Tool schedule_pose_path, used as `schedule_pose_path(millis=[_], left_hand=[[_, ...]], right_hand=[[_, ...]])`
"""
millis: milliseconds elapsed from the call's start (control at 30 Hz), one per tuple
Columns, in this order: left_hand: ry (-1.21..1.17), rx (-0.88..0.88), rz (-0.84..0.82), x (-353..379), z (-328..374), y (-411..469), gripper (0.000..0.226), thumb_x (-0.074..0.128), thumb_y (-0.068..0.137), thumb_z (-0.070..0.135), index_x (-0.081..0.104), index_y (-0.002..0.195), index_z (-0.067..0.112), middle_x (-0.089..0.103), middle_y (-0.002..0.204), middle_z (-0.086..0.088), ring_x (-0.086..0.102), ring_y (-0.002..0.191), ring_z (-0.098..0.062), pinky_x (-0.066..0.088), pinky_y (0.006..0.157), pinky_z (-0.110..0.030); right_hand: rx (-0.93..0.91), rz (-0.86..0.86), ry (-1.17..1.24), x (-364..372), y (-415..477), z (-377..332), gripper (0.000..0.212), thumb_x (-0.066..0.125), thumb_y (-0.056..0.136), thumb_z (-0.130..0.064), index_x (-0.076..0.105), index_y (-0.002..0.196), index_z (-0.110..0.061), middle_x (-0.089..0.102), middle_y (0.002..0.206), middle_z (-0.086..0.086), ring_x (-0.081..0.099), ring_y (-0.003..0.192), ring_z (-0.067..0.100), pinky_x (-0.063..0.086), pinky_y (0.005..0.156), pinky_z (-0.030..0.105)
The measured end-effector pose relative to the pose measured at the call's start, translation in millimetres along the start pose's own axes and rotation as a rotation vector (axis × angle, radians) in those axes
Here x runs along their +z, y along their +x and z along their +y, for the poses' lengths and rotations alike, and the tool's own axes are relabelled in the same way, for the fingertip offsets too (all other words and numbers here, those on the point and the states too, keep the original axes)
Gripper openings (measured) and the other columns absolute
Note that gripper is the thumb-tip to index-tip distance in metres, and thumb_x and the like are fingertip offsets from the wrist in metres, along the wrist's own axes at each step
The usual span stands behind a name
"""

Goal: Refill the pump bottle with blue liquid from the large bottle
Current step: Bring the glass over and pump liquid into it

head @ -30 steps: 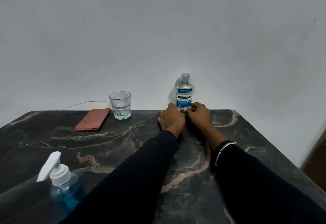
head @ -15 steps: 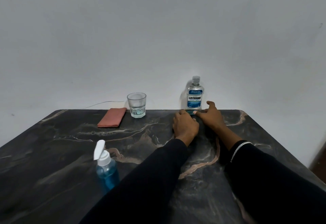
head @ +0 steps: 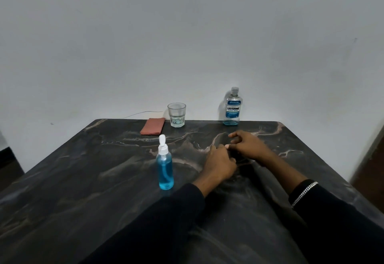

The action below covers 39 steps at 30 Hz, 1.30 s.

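Note:
The large bottle (head: 233, 108) stands upright and capped at the table's far edge by the wall; it is clear with a blue label and only a little blue liquid at its bottom. The pump bottle (head: 165, 165), full of blue liquid under a white pump head, stands mid-table. My left hand (head: 219, 165) rests on the table just right of the pump bottle, fingers curled, holding nothing. My right hand (head: 248, 145) lies beside it with fingers loosely spread, empty, well short of the large bottle.
A glass tumbler (head: 176, 115) holding a little clear liquid and a folded reddish cloth (head: 152, 129) sit at the far edge of the dark marble table (head: 83, 180). A thin cable (head: 141, 114) runs along the wall. A dark doorway edge (head: 372, 159) is at right.
Both hands have let go of the large bottle and drawn back toward me across the table. The view has pulled back, so the pump bottle now appears mid-table.

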<state>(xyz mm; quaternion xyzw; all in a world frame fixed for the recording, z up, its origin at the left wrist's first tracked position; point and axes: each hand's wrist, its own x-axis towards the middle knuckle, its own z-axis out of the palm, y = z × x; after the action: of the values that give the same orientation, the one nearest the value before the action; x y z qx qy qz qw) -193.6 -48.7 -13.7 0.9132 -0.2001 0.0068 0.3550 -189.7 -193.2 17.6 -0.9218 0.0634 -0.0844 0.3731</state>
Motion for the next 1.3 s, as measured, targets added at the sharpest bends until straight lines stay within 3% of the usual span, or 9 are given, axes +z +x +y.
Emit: schedule_pose_path(millis=[200, 367, 467, 567, 700, 833, 900, 1100, 1300], left_hand=[[0.010, 0.071, -0.024, -35, -35, -80, 0.028, 0.065, 0.097, 0.034, 0.063, 0.119, 0.016, 0.061, 0.122, -0.004, 0.060, 0.111, -0.020, 0.045, 0.086, -0.029], [-0.017, 0.127, -0.052, -68, -64, -129, 0.027, 0.071, 0.093, 0.034, 0.073, 0.118, 0.023, 0.070, 0.116, 0.008, 0.065, 0.106, -0.005, 0.054, 0.096, -0.028], [-0.022, 0.076, -0.013, -88, -80, -142, 0.008, 0.073, 0.091, 0.031, 0.076, 0.085, 0.026, 0.075, 0.089, 0.012, 0.068, 0.084, 0.003, 0.054, 0.079, -0.017], [0.017, -0.056, 0.149, -106, -100, -148, 0.029, 0.076, 0.085, 0.035, 0.066, 0.064, 0.018, 0.069, 0.067, 0.008, 0.064, 0.067, -0.001, 0.045, 0.062, -0.018], [-0.010, -0.161, 0.292, -122, -121, -147, 0.028, 0.086, 0.077, 0.034, 0.061, 0.072, 0.023, 0.065, 0.069, 0.008, 0.062, 0.065, -0.006, 0.041, 0.056, -0.023], [-0.072, -0.094, 0.225, -124, -129, -138, 0.044, 0.088, 0.080, 0.028, 0.065, 0.118, 0.022, 0.068, 0.108, 0.008, 0.064, 0.082, -0.005, 0.048, 0.072, -0.018], [-0.095, -0.069, 0.210, -124, -130, -131, 0.046, 0.083, 0.085, 0.025, 0.066, 0.127, 0.019, 0.070, 0.116, 0.005, 0.068, 0.090, -0.008, 0.050, 0.078, -0.019], [-0.085, -0.070, 0.262, -132, -143, -126, 0.019, 0.081, 0.086, 0.020, 0.065, 0.094, 0.026, 0.067, 0.080, 0.015, 0.062, 0.065, 0.006, 0.042, 0.058, -0.004], [-0.072, -0.106, 0.277, -150, -160, -131, 0.019, 0.080, 0.087, 0.019, 0.063, 0.091, 0.029, 0.069, 0.082, 0.012, 0.064, 0.070, -0.002, 0.040, 0.059, -0.012]], right_hand=[[-0.075, -0.094, 0.104, 24, -65, -26, 0.036, 0.076, 0.085, -0.015, 0.067, 0.120, -0.013, 0.072, 0.105, 0.005, 0.071, 0.099, 0.019, 0.055, 0.097, 0.042], [-0.143, -0.135, 0.115, 48, -97, -53, 0.037, 0.079, 0.084, -0.020, 0.067, 0.119, -0.014, 0.072, 0.108, 0.002, 0.070, 0.097, 0.013, 0.055, 0.094, 0.030], [-0.161, -0.156, 0.114, 61, -107, -67, 0.041, 0.080, 0.082, -0.019, 0.066, 0.120, -0.016, 0.072, 0.106, -0.004, 0.069, 0.095, 0.009, 0.054, 0.093, 0.026], [-0.174, -0.187, 0.111, 71, -110, -78, 0.046, 0.083, 0.079, -0.022, 0.065, 0.122, -0.019, 0.072, 0.107, -0.006, 0.069, 0.093, 0.007, 0.054, 0.094, 0.029], [-0.192, -0.201, 0.090, 88, -115, -90, 0.052, 0.086, 0.076, -0.028, 0.064, 0.122, -0.021, 0.071, 0.104, -0.006, 0.070, 0.091, 0.007, 0.056, 0.091, 0.028], [-0.229, -0.133, 0.045, 106, -117, -101, 0.045, 0.086, 0.076, -0.023, 0.068, 0.116, -0.015, 0.073, 0.096, -0.003, 0.070, 0.088, 0.011, 0.058, 0.087, 0.032], [-0.234, -0.095, 0.012, 114, -116, -106, 0.036, 0.086, 0.076, -0.024, 0.071, 0.108, -0.015, 0.073, 0.092, -0.003, 0.070, 0.085, 0.012, 0.058, 0.084, 0.033], [-0.233, -0.042, -0.035, 135, -109, -121, 0.029, 0.085, 0.075, -0.029, 0.070, 0.095, -0.015, 0.072, 0.086, -0.003, 0.068, 0.081, 0.014, 0.057, 0.075, 0.034], [-0.269, -0.054, -0.052, 160, -100, -138, 0.027, 0.084, 0.077, -0.031, 0.070, 0.094, -0.016, 0.071, 0.083, -0.004, 0.065, 0.077, 0.012, 0.054, 0.069, 0.030]])
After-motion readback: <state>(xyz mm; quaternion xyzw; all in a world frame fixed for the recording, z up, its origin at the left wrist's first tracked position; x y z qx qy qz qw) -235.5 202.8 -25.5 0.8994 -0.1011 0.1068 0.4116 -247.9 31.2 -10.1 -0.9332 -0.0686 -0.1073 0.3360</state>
